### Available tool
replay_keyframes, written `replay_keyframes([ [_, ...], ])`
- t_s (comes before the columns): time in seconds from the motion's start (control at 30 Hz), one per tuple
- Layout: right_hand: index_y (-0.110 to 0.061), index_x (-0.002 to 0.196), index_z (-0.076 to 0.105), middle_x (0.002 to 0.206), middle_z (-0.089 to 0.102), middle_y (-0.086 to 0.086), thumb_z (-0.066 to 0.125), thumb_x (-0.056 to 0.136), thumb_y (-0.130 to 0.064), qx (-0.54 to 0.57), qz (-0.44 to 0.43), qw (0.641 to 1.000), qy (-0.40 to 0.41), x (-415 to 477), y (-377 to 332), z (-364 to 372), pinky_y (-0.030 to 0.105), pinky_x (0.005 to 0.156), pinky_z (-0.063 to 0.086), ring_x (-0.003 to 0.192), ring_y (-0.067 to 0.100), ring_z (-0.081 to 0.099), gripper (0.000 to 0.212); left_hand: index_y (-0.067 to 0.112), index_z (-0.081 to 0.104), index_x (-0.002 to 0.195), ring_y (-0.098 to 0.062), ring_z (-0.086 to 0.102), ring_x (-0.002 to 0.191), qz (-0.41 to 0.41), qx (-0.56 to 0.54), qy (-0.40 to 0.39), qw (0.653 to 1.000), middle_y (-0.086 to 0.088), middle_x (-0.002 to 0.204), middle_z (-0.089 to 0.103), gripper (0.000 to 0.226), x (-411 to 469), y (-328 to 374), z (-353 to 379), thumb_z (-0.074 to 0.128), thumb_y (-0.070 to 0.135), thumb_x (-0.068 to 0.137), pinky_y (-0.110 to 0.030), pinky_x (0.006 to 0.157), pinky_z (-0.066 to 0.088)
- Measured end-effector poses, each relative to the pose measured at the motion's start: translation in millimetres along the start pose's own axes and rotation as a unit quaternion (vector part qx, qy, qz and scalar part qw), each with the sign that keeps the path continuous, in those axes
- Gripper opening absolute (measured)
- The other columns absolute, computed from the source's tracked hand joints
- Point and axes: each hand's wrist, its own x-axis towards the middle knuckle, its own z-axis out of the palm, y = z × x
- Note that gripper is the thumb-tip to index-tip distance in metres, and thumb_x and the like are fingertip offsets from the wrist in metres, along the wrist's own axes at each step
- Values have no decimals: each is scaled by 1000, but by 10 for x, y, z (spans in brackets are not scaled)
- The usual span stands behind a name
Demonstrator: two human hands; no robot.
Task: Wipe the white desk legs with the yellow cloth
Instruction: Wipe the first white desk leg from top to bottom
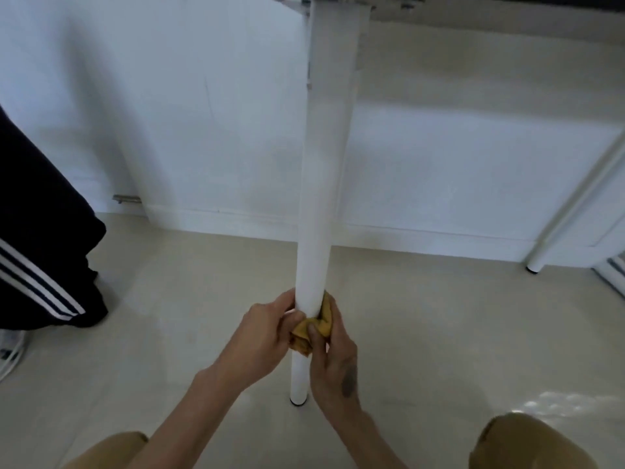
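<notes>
A round white desk leg (323,184) runs from the desk's underside at the top down to its foot on the floor at lower centre. The yellow cloth (313,328) is bunched around the lower part of the leg. My left hand (267,333) grips the cloth and the leg from the left. My right hand (333,353) presses the cloth against the leg from the right, thumb on top of the cloth. A second white desk leg (575,201) slants down at the far right, near the wall.
Another person's leg in dark trousers with white stripes (40,238) stands at the left, with a shoe and a white cable by the edge. A white wall and baseboard (439,242) lie behind the leg. My knees in tan trousers (527,445) frame the bottom.
</notes>
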Motion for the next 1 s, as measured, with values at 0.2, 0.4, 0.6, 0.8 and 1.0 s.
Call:
replay_keyframes([
  [0.2, -18, 146, 42, 87, 75, -8, 62, 86, -61, 31, 130, 987, -88, -195, 615, 19, 15, 66, 52, 71, -2, 70, 77, 21, 68, 114, -6, 61, 66, 66, 16, 111, 992, 6, 81, 70, 29, 85, 210, -177, 44, 28, 101, -27, 60, 51],
  [0.4, -21, 141, 46, 97, 77, -5, 42, 106, -10, 42, -24, 996, -71, 201, -470, -196, 15, 72, 56, 83, 2, 72, 38, 23, 74, 104, -11, 70, 69, 26, -56, 136, 989, 5, 77, 74, 21, 113, 267, -254, 56, 15, 96, -37, 65, 59],
  [0.6, -13, 150, 36, 116, 68, 6, 37, 103, -22, 46, -123, 991, -17, 633, -1046, -155, 10, 77, 49, 89, -1, 63, 48, 23, 79, 94, -7, 72, 67, 3, -75, 104, 992, 2, 72, 76, 25, 162, 347, -355, 56, 13, 98, -32, 66, 61],
  [0.8, -17, 141, 42, 95, 69, -1, 35, 101, -36, 94, -4, 993, -74, 351, -636, -114, 21, 67, 56, 81, 7, 69, 45, 18, 78, 91, -21, 73, 64, -17, -76, 108, 991, -2, 70, 75, 16, 185, 263, -305, 63, 20, 95, -45, 62, 60],
  [1.0, -27, 133, 45, 75, 61, -18, 31, 101, -31, 91, -88, 992, -28, 640, -1284, -151, 13, 63, 46, 67, -2, 55, 34, 16, 79, 87, -16, 73, 68, -10, -78, 100, 992, -2, 71, 76, 19, 170, 281, -299, 62, 13, 95, -40, 64, 61],
])
